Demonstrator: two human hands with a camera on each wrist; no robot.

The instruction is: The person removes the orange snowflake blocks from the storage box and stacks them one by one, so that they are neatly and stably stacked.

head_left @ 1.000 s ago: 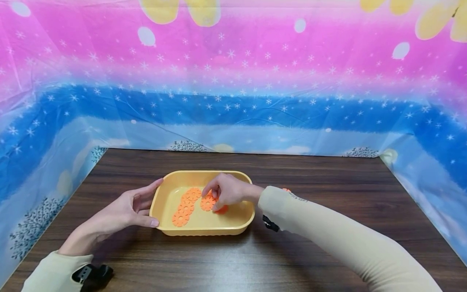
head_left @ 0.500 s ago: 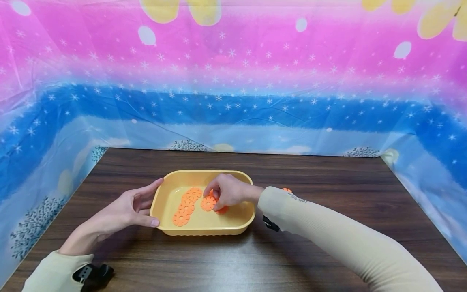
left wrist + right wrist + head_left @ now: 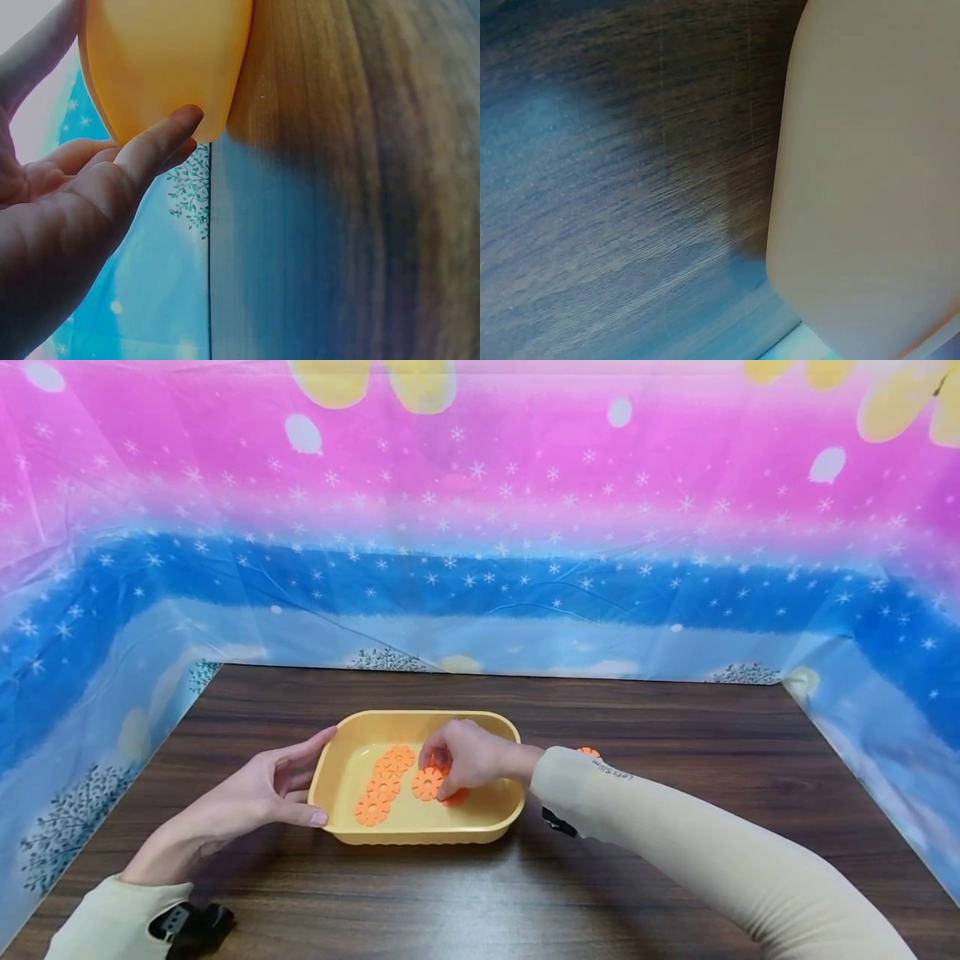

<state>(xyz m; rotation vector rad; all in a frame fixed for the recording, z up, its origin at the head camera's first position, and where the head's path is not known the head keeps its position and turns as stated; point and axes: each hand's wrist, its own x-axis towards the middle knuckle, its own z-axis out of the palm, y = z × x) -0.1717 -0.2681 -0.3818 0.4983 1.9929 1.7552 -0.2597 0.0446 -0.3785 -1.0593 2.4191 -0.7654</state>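
Note:
A yellow plastic basin [image 3: 420, 828] sits on the table. My left hand [image 3: 243, 793] holds its left end, thumb at the near corner and index finger at the far one; the left wrist view shows fingertips against the basin's outer wall [image 3: 165, 60]. Inside, a row of overlapping orange notched building discs [image 3: 372, 808] lies on the left of the floor. My right hand [image 3: 476, 756] reaches in from the right and pinches an orange notched building disc [image 3: 427, 784] between thumb and fingers. More orange shows behind and below those fingers, partly hidden.
Another orange piece [image 3: 590, 752] lies on the table beyond the right sleeve [image 3: 675, 818], mostly hidden by it. A patterned cloth [image 3: 480, 577] surrounds the dark wooden table [image 3: 660, 710] at the back and sides. The basin's side wall [image 3: 862, 150] fills the right of the right wrist view.
The disc at my right fingertips has shifted slightly toward the near side, and the right fingers have lowered a little with it. My left hand and the basin stay in place.

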